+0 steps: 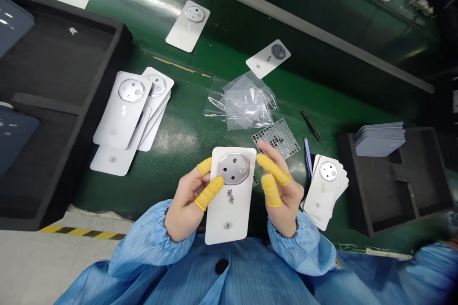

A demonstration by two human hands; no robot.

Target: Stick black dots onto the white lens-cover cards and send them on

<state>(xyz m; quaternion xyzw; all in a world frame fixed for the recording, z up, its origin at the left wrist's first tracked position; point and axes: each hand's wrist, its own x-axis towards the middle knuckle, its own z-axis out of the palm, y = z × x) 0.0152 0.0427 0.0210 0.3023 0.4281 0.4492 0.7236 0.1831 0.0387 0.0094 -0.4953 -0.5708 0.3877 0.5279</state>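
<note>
Held upright in front of me is a white phone back cover [229, 209] with a silver octagonal camera plate and dark printed marks. My left hand [193, 195], in yellow finger cots, pinches its left edge between thumb and fingers. My right hand [281, 188] is just off the cover's right edge, its cotted thumb and finger apart and nothing visible between them. Behind that hand lies a clear sheet [282, 136] dotted with small black parts. A fanned stack of white covers [324, 195] rests right of my right hand.
Overlapping white covers [119, 119] lie at left beside a black tray [86, 100]. Clear plastic bags [246, 105], tweezers [312, 126] and a purple tool [307, 157] are on the green bench. Farther back are single covers [188, 28]. A black tray [361, 190] at right holds grey-blue panels [379, 140].
</note>
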